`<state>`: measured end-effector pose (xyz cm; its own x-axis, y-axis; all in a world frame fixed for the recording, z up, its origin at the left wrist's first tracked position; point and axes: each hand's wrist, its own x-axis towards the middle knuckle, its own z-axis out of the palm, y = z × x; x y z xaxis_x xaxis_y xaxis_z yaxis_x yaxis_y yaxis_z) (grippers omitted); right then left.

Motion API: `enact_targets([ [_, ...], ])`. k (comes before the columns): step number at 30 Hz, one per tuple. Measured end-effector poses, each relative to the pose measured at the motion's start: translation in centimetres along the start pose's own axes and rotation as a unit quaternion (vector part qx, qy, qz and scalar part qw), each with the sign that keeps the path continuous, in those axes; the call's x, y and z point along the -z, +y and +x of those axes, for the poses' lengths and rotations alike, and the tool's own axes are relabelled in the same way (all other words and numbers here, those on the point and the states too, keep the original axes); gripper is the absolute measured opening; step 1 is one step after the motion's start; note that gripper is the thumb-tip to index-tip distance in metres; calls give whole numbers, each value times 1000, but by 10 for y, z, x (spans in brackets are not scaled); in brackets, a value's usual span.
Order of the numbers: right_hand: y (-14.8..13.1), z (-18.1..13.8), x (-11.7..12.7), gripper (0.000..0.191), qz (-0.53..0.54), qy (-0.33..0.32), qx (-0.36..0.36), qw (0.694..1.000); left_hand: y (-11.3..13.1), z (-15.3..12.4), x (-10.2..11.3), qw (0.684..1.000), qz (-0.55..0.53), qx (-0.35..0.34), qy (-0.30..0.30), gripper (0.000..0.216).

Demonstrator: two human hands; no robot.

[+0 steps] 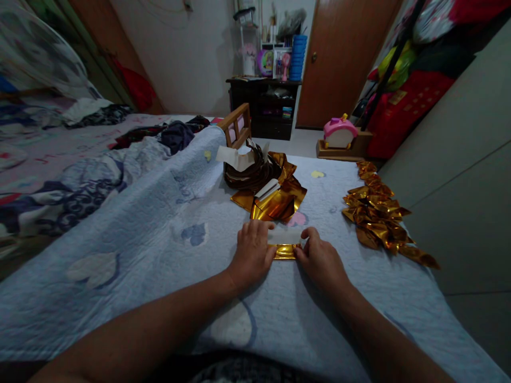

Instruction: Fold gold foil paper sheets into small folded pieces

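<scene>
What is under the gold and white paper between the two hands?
The light-blue quilt can be seen around and under the paper. The part directly beneath is covered, so I cannot see it.

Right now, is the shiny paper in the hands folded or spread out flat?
Partly folded, it seems: the paper shows a gold band along its near edge, with white beyond.

Single head-worn view, forward and down over both nearby hands [252, 249].
</scene>
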<state>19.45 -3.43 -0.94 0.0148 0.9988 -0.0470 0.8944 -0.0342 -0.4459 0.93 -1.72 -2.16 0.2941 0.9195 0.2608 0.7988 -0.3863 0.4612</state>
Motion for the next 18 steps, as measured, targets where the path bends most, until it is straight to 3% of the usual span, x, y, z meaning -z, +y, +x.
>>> enact_targets([
  [2,0,-1,1,16,-9,-7,7,1000,0,1,1,1000,10,-19,-2,29],
  [4,1,-2,1,5,-26,-4,33,999,0,2,1,997,3,-66,-42,14],
  [8,3,-2,-2,11,-38,24,111,993,-3,7,-1,982,-26,-141,-125,18],
  [12,8,2,-8,20,-16,4,178,984,-8,10,0,978,-46,-155,-132,17],
  [18,2,1,-9,18,-28,4,181,983,-13,10,8,976,0,-138,-168,13],
])
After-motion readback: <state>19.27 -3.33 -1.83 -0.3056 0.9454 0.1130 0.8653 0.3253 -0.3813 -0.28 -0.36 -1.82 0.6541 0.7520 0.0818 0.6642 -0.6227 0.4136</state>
